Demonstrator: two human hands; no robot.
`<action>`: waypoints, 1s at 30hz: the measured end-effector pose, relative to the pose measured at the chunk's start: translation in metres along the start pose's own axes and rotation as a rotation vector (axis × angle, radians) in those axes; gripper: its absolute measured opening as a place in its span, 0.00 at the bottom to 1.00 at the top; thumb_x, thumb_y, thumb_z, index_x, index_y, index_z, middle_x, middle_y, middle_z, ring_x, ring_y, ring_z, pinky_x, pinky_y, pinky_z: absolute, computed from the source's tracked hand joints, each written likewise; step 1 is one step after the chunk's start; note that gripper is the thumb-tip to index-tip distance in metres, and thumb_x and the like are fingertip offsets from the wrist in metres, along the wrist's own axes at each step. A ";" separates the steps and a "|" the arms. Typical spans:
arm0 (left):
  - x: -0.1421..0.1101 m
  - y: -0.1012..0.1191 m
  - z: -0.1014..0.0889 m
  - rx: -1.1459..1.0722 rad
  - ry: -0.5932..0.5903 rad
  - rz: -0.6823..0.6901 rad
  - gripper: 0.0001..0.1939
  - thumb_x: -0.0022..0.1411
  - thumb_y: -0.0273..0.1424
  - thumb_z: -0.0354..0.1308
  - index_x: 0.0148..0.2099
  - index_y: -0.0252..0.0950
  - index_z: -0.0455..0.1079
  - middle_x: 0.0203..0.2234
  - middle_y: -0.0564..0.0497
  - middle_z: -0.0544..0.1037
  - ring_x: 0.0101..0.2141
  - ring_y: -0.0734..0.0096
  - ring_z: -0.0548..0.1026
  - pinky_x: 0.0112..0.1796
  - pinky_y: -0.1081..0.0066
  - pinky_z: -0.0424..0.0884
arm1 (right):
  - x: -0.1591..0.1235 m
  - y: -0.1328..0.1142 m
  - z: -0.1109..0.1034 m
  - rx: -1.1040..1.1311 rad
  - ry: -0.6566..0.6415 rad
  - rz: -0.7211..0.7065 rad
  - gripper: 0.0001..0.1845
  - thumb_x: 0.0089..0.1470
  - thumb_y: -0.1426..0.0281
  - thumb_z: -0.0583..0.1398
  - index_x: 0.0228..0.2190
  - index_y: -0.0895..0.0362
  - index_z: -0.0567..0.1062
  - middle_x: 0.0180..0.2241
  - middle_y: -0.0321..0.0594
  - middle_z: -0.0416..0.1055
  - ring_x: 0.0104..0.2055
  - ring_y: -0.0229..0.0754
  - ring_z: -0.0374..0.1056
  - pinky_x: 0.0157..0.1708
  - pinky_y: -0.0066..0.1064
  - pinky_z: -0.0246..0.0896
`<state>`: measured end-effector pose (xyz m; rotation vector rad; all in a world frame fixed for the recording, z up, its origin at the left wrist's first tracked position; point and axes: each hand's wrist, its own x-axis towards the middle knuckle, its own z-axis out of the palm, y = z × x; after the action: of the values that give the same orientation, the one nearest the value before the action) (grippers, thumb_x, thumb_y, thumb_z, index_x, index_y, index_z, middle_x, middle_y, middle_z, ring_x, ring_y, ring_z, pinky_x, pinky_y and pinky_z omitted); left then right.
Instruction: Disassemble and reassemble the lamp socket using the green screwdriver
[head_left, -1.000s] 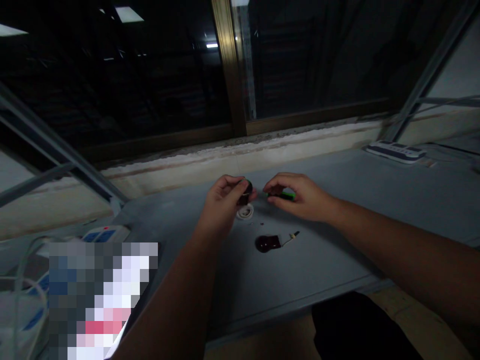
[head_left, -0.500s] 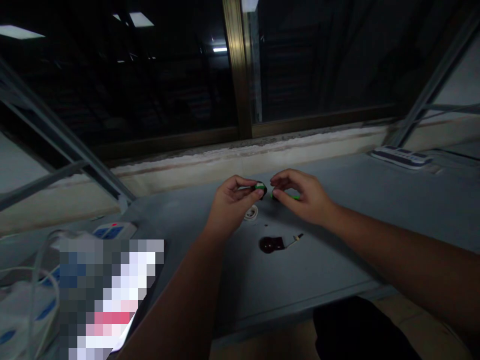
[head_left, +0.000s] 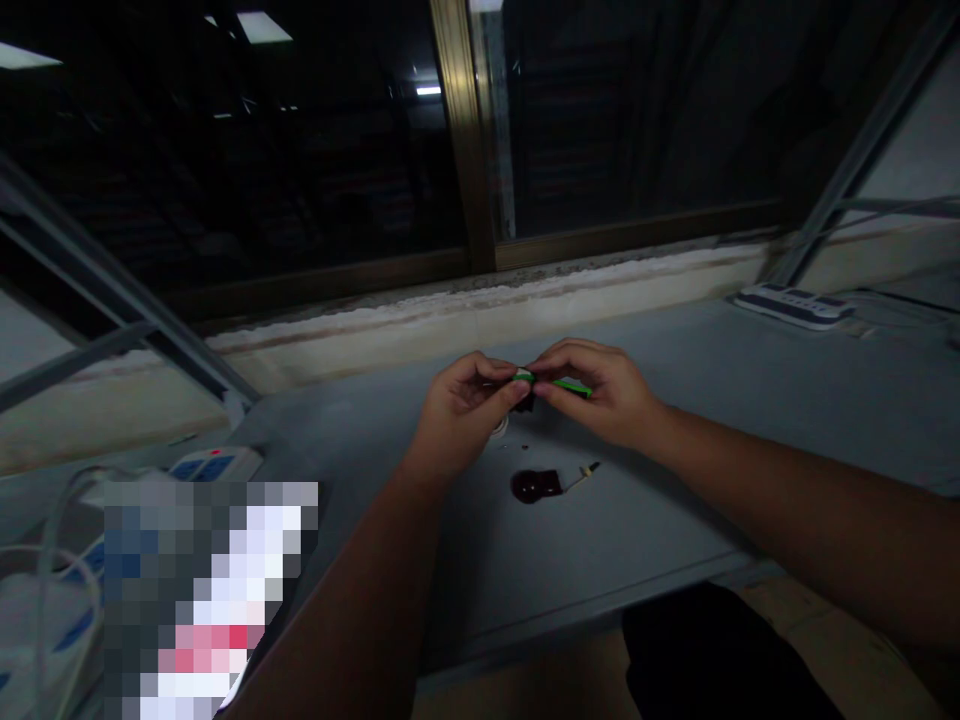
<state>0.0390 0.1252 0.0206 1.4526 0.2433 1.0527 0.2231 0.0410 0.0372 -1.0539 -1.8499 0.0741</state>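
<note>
Tabletop (head_left: 720, 420), grey-blue, set below a dark window (head_left: 262, 150) with a brass-coloured frame (head_left: 466, 130); a power strip (head_left: 793, 305) lies at far right, and a second power strip (head_left: 216, 465) lies at near left. Left forearm (head_left: 352, 580) and right forearm (head_left: 780, 490) reach inward from the lower corners, converging at mid-table with the wrists low. Left hand (head_left: 465, 420) is curled, its fingers closed on a small dark round part (head_left: 527, 402) with a green edge. Right hand (head_left: 596, 395) pinches a slim green piece (head_left: 571, 386) between thumb and forefinger. Both parts meet between the fingertips, just above the table; whether they are joined cannot be told. A steady fingertip pinch suits parts this small. Below the hands lie a dark rounded piece (head_left: 534, 486) with a thin stem (head_left: 577, 478) and a white coil (head_left: 499, 426), partly hidden by the left hand.
</note>
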 end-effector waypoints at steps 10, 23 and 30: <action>0.013 -0.003 -0.014 0.084 0.509 -0.125 0.13 0.52 0.29 0.66 0.34 0.38 0.62 0.23 0.57 0.73 0.21 0.78 0.71 0.23 0.76 0.65 | -0.001 0.011 0.000 -0.126 -0.631 0.113 0.11 0.60 0.73 0.63 0.44 0.59 0.81 0.40 0.43 0.79 0.41 0.41 0.73 0.44 0.33 0.66; 0.008 -0.001 -0.010 -0.042 0.361 -0.296 0.14 0.52 0.27 0.61 0.43 0.33 0.75 0.29 0.47 0.79 0.25 0.71 0.78 0.33 0.67 0.78 | -0.004 0.012 0.011 -0.201 -0.731 0.091 0.05 0.60 0.74 0.62 0.36 0.57 0.81 0.36 0.41 0.78 0.40 0.42 0.71 0.46 0.35 0.63; 0.010 -0.001 -0.013 -0.060 0.446 -0.243 0.11 0.53 0.25 0.60 0.41 0.34 0.72 0.34 0.48 0.80 0.27 0.71 0.80 0.36 0.67 0.80 | -0.004 0.007 0.010 -0.165 -0.630 0.094 0.11 0.61 0.72 0.62 0.45 0.58 0.78 0.44 0.46 0.75 0.46 0.44 0.71 0.49 0.37 0.65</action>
<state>0.0358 0.1407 0.0221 1.0887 0.6840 1.1610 0.2203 0.0460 0.0259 -1.3356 -2.3965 0.3479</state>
